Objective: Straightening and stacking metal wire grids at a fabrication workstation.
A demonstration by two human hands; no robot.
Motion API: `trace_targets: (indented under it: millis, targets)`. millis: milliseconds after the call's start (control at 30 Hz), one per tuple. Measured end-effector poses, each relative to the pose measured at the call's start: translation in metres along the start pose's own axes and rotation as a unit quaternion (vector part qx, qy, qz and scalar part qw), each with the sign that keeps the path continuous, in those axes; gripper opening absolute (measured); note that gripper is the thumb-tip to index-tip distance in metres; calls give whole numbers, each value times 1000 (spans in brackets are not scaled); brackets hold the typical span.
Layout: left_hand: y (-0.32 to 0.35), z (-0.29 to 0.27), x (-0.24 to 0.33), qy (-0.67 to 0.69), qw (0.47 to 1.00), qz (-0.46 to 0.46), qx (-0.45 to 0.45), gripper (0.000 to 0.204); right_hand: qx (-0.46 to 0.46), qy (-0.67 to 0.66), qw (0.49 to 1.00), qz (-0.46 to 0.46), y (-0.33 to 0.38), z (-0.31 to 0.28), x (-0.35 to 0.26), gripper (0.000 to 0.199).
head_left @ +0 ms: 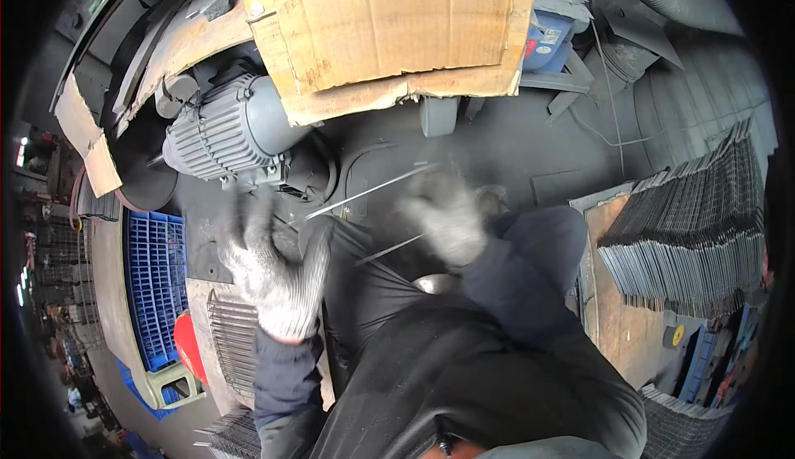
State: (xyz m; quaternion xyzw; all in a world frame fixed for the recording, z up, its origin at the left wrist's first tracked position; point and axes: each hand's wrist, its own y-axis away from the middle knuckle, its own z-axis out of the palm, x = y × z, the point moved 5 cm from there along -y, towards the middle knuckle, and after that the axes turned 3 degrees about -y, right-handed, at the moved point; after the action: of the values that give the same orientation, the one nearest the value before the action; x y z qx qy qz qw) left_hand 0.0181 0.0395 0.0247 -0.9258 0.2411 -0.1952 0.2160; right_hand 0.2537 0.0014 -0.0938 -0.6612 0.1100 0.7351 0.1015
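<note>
My left hand (269, 272), in a grey-white knit glove, is raised below the grey motor. Its thumb stands apart from the fingers, which are blurred at the tips, and nothing shows in its grasp. My right hand (449, 220), gloved too, is over my lap and badly smeared by motion. Between the hands, a thin bright metal rod (364, 193) slants up toward the right. Below it, a second light strip (389, 249) runs up to the edge of my right hand. Whether the two belong to one piece, or are gripped, I cannot tell.
A finned motor (224, 128) and a large cardboard sheet (389, 32) stand ahead. Stacked wire racks (679, 235) rest on the bench at right. At left are more wire racks (232, 335), a blue plastic crate (156, 285) and a red round object (190, 347).
</note>
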Motion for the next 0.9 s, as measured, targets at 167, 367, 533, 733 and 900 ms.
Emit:
trace_targets:
  millis: [167,367,533,733,900]
  targets:
    - [-2,164,-17,436,814,-278,-264,54,101,-59,991,63,-5,-127,55,19]
    - [14,317,56,678,642,-270,-233,24,202,-106,965,132,-13,-210,98,23]
    - [-4,319,28,637,694,-265,-206,21,156,-94,981,66,-54,-181,102,31]
    - [11,324,-27,624,683,-333,-181,24,171,48,979,102,-67,-134,119,22]
    - [-9,350,60,610,733,-230,-196,33,224,-65,968,94,-47,-203,86,29]
